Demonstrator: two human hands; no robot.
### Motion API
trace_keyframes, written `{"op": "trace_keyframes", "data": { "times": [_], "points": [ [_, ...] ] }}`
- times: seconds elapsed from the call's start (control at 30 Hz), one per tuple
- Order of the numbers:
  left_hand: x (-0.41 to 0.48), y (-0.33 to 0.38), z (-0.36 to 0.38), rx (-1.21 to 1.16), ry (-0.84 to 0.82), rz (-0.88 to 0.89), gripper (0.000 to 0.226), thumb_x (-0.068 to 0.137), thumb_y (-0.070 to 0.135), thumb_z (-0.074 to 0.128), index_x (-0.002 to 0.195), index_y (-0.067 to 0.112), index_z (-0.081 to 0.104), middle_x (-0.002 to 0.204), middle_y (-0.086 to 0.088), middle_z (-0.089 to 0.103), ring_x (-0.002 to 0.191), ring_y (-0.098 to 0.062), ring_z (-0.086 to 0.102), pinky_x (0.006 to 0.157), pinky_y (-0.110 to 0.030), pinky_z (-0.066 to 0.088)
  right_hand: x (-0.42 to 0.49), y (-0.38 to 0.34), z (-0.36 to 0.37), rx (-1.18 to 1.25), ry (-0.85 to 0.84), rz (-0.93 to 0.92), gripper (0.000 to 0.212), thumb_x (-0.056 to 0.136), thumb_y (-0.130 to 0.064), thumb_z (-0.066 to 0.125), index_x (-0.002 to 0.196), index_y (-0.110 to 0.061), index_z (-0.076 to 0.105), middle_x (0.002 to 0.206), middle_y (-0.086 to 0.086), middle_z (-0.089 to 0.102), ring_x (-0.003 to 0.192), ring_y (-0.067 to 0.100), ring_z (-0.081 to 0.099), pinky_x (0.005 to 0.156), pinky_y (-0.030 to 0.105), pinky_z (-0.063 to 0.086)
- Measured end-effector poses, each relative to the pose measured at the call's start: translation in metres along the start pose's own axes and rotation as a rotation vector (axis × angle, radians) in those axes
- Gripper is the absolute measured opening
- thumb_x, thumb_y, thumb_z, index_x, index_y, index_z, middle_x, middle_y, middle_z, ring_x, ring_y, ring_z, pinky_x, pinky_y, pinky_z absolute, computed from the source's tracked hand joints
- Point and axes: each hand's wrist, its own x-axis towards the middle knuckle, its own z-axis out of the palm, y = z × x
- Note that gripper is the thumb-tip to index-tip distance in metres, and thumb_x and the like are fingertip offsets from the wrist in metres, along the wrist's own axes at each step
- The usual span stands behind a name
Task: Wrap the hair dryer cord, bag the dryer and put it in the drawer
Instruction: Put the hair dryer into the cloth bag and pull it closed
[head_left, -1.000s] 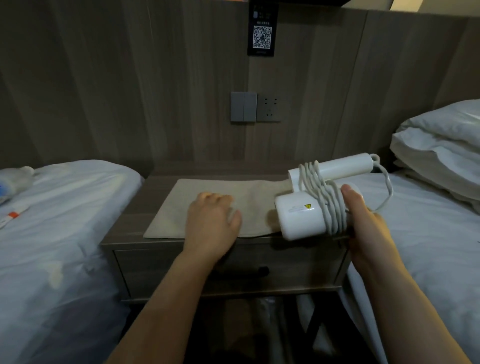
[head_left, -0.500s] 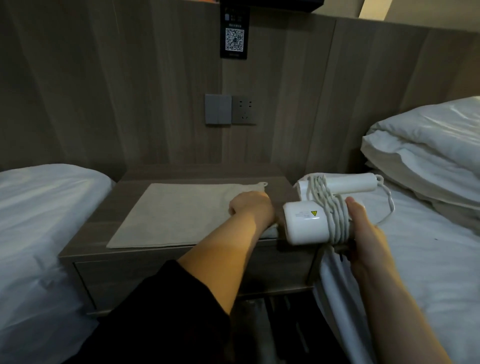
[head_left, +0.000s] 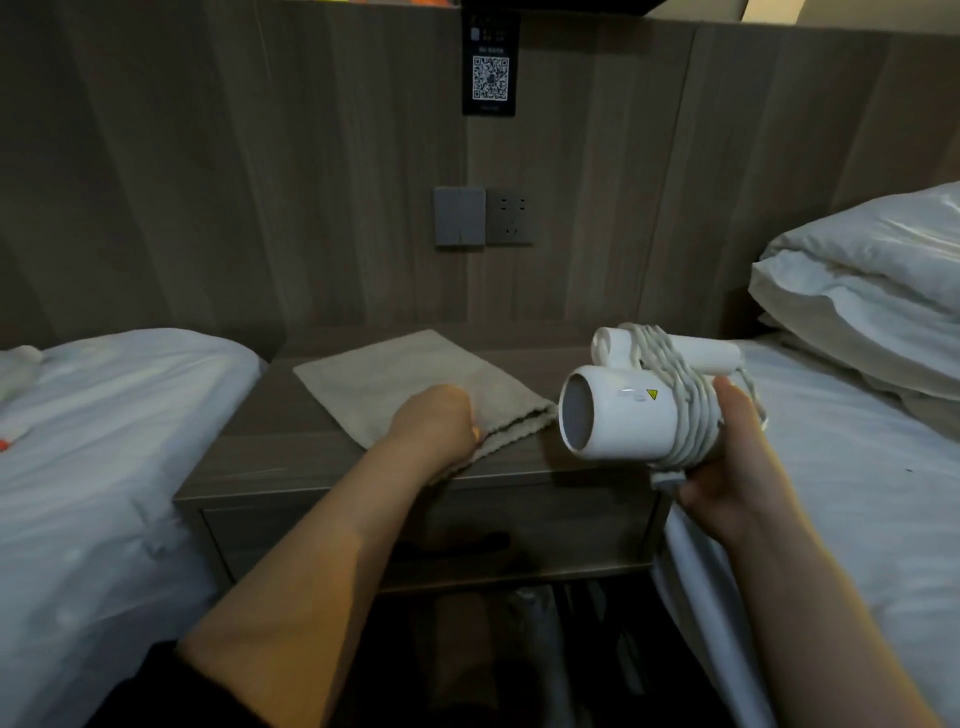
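Dim wood-panelled wall (head_left: 234, 171) — nightstand (head_left: 270, 426) between white beds (head_left: 104, 457).

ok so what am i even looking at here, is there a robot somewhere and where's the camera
No robot here: these are a person's two bare hands, filmed by a camera worn on the head, looking forward and down. The left hand grips the near edge of a beige cloth bag lying on the nightstand between two beds. The right hand holds a white hair dryer with its cord wound round it. The drawer below is shut.
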Motion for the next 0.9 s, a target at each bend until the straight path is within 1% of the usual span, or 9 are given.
{"op": "trace_keyframes", "data": {
  "times": [0.1, 0.2, 0.3, 0.37, 0.43, 0.53, 0.67, 0.73, 0.9],
  "points": [
    [-0.007, -0.013, 0.012, -0.238, 0.136, -0.061, 0.034, 0.089, 0.032, 0.056, 0.064, 0.01, 0.063, 0.059, -0.005, 0.055, 0.061, -0.019, 0.055, 0.061, -0.025, 0.038, -0.001, 0.003, 0.005, 0.001, -0.133, 0.144, 0.035, 0.087, -0.046, 0.044, 0.099, -0.024, 0.067, 0.077, 0.0, 0.069, 0.061, 0.019, 0.063, 0.048, 0.026, 0.044],
    [-0.013, -0.022, 0.025, -0.505, 0.232, -0.047, 0.048, 0.087, 0.025, 0.06, 0.043, 0.015, 0.043, 0.039, 0.0, 0.036, 0.04, -0.009, 0.037, 0.051, -0.024, 0.032, -0.004, 0.005, 0.01, -0.098, -0.23, 0.257, 0.033, 0.088, -0.044, 0.043, 0.093, -0.02, 0.066, 0.062, 0.002, 0.064, 0.05, 0.019, 0.06, 0.041, 0.026, 0.044],
    [-0.016, -0.025, 0.025, -0.747, 0.292, -0.049, 0.044, 0.084, 0.029, 0.062, 0.055, -0.003, 0.055, 0.05, -0.008, 0.044, 0.048, -0.012, 0.042, 0.051, -0.025, 0.032, -0.006, 0.009, 0.01, -0.278, -0.187, 0.263, 0.036, 0.092, -0.041, 0.039, 0.088, -0.017, 0.064, 0.052, 0.001, 0.063, 0.04, 0.014, 0.059, 0.033, 0.02, 0.041],
    [-0.017, -0.019, 0.016, -0.803, 0.317, 0.0, 0.041, 0.085, 0.03, 0.061, 0.07, -0.007, 0.062, 0.059, -0.012, 0.051, 0.057, -0.016, 0.047, 0.054, -0.027, 0.035, -0.008, 0.015, 0.008, -0.342, -0.185, 0.258, 0.035, 0.092, -0.041, 0.041, 0.09, -0.016, 0.065, 0.06, 0.001, 0.07, 0.048, 0.013, 0.066, 0.044, 0.023, 0.047],
    [-0.02, -0.01, 0.005, -0.749, 0.327, 0.094, 0.034, 0.087, 0.031, 0.059, 0.071, 0.001, 0.065, 0.061, -0.009, 0.057, 0.057, -0.014, 0.051, 0.052, -0.024, 0.037, -0.003, 0.019, 0.012, -0.374, -0.162, 0.252, 0.037, 0.091, -0.043, 0.045, 0.101, -0.015, 0.068, 0.086, 0.006, 0.076, 0.075, 0.016, 0.072, 0.068, 0.032, 0.051],
    [-0.028, 0.0, -0.004, -0.558, 0.336, 0.196, 0.029, 0.09, 0.034, 0.053, 0.071, 0.014, 0.061, 0.06, 0.001, 0.055, 0.06, -0.015, 0.053, 0.056, -0.03, 0.038, 0.005, 0.018, 0.02, -0.489, -0.089, 0.207, 0.041, 0.096, -0.032, 0.042, 0.126, -0.008, 0.056, 0.126, 0.019, 0.061, 0.117, 0.03, 0.057, 0.094, 0.042, 0.045],
    [-0.037, 0.005, -0.009, -0.369, 0.239, 0.295, 0.017, 0.091, 0.03, 0.052, 0.076, 0.023, 0.053, 0.068, 0.007, 0.054, 0.07, -0.016, 0.054, 0.065, -0.034, 0.042, 0.009, 0.031, 0.016, -0.379, 0.031, 0.185, 0.054, 0.082, -0.06, 0.048, 0.117, -0.021, 0.063, 0.111, 0.01, 0.07, 0.102, 0.027, 0.066, 0.082, 0.039, 0.053],
    [-0.041, 0.006, -0.01, -0.391, 0.174, 0.302, 0.009, 0.089, 0.023, 0.054, 0.082, 0.027, 0.051, 0.074, 0.01, 0.053, 0.071, -0.011, 0.053, 0.066, -0.029, 0.043, 0.01, 0.035, 0.011, -0.313, 0.054, 0.194, 0.058, 0.079, -0.061, 0.049, 0.117, -0.021, 0.064, 0.11, 0.01, 0.072, 0.1, 0.028, 0.068, 0.077, 0.038, 0.055],
    [-0.048, -0.003, -0.013, -0.503, 0.071, 0.214, 0.019, 0.08, 0.013, 0.064, 0.091, 0.027, 0.055, 0.082, 0.007, 0.057, 0.075, -0.011, 0.056, 0.07, -0.029, 0.048, 0.007, 0.042, 0.025, -0.198, 0.092, 0.238, 0.056, 0.076, -0.058, 0.053, 0.113, -0.019, 0.067, 0.105, 0.013, 0.072, 0.093, 0.034, 0.066, 0.067, 0.041, 0.051]
  ]
}}
